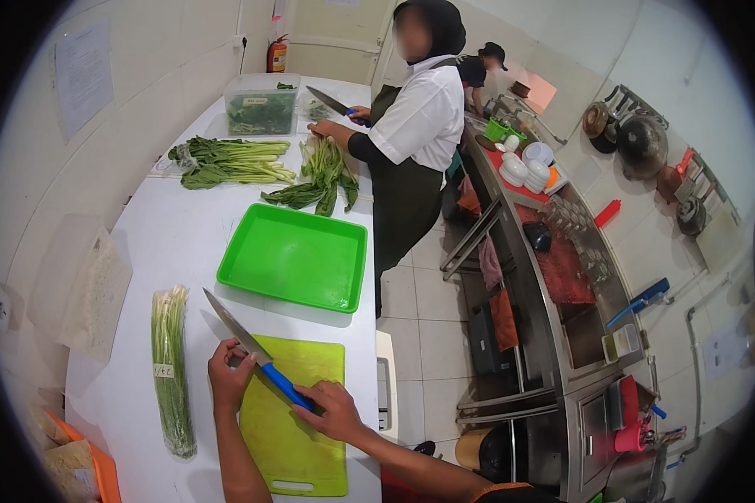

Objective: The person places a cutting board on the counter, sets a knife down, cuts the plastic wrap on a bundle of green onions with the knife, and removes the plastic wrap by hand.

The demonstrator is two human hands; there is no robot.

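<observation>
My right hand grips the blue handle of a kitchen knife, its blade pointing away and to the left. At the lower blade, the thumb and fingertips of my left hand meet the edge; whether they pinch it is unclear. Both hands are above a yellow-green cutting board with a slot handle at its near end. To the left lies a plastic-wrapped bundle of long green vegetables bearing a small label. Beyond the board sits a green plastic tray holding nothing but a few drops.
A co-worker across the table holds another knife over leafy greens. More greens lie beside a lidded plastic tub. An orange container stands lower left. Right of the aisle runs a steel sink counter.
</observation>
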